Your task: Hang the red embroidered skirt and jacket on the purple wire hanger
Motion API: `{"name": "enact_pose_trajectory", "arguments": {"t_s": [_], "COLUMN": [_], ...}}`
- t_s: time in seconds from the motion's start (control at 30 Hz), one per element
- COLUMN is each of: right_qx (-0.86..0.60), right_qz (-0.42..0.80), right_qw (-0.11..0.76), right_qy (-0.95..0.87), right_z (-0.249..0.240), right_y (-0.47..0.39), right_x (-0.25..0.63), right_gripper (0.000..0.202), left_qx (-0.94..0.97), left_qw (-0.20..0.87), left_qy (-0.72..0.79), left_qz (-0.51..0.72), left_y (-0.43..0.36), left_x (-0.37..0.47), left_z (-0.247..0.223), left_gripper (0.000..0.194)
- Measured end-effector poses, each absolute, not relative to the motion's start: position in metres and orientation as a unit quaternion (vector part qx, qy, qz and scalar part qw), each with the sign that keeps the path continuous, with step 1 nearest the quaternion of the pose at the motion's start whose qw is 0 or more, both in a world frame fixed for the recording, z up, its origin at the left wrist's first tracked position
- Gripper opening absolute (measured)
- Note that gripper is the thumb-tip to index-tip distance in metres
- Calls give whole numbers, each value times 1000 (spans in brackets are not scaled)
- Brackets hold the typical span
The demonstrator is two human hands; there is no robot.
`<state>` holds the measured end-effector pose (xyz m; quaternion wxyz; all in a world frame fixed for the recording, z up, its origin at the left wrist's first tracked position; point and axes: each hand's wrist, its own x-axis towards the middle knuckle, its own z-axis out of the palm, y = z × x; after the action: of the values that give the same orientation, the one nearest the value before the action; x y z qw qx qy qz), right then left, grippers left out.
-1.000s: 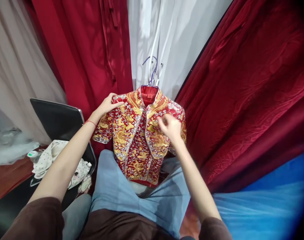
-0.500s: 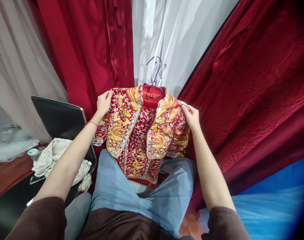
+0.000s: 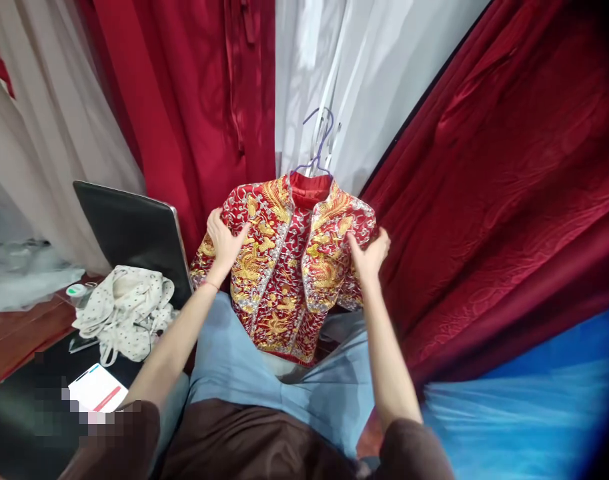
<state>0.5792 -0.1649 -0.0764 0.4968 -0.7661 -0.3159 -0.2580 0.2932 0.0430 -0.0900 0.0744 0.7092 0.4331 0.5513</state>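
A red embroidered jacket (image 3: 261,250) with gold and silver patterns is upright in front of my knees, its front parted over a matching red embroidered panel (image 3: 279,287). The neck of a purple wire hanger (image 3: 318,160) rises out of the collar, its hook against white fabric. My left hand (image 3: 227,241) is wrapped round the upper sleeve on the left, thumb on the front. On the other sleeve, my right hand (image 3: 370,253) has its thumb at the front and its fingers at the outer side. Fingertips of both are partly hidden.
A black chair (image 3: 134,227) at the left bears a spotted white cloth (image 3: 127,307) and a lit screen (image 3: 98,389). A small green-topped container (image 3: 77,291) is behind the cloth. Red drapes (image 3: 484,200) hang on the right, blue tulle (image 3: 514,413) below them.
Both hands have shifted from the jacket's shoulder ends down to its upper sleeves and closer together, thumbs now spread over the front. The lit screen has come into view on the chair.
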Motion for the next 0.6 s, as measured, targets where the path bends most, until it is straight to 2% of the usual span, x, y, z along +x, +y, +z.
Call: {"name": "enact_pose_trajectory", "arguments": {"t_s": [0.07,0.13,0.23,0.33,0.47,0.6], "right_qx": [-781,-828,-892,-909,-879,-818], "right_qz": [-309,-250,-137,-62,-20,-22], "right_qw": [459,381,241,160,139,205], "right_qy": [-290,-326,-358,-381,-456,-537], "right_z": [-118,-162,-203,-208,-189,-181], "right_y": [-161,-154,-146,-146,-149,-144], "right_x": [538,500,472,481,486,457], "right_gripper": [67,60,56,41,34,36], "left_qx": [718,760,788,812,870,883], "left_qw": [67,100,118,128,191,255], "left_qy": [455,463,496,492,383,285], "left_qz": [523,445,344,286,244,271], "left_y": [13,-13,-28,-19,-23,-55], "left_x": [304,315,322,314,315,343], "left_z": [-131,-175,-223,-238,-228,-220], "left_gripper": [75,69,42,15,16,19]}}
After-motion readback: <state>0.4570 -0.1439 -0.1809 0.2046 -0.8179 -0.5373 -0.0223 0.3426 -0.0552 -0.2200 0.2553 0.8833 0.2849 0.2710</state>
